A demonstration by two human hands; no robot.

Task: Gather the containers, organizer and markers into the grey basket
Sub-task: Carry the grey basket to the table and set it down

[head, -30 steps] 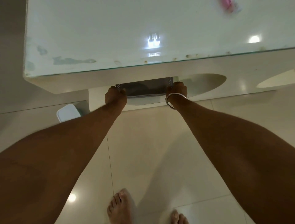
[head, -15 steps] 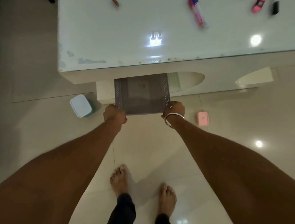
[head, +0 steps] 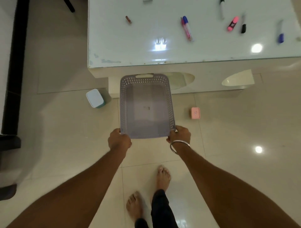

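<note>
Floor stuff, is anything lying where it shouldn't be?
Yes. A white-lidded teal container and a small pink container sit on the floor, either side of the grey basket, and markers lie scattered on the table. The table's near edge looks chipped and stained.

Both hands (head: pixel 119 140) clenched, arms outstretched

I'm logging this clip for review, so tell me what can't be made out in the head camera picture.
Head view:
- Fingers of the left hand and right hand: curled under the basket rim.
- Item at the table top edge: cut off by the frame.
- Marker labels: motion-blurred.
- Pink box marking: too small.
</note>
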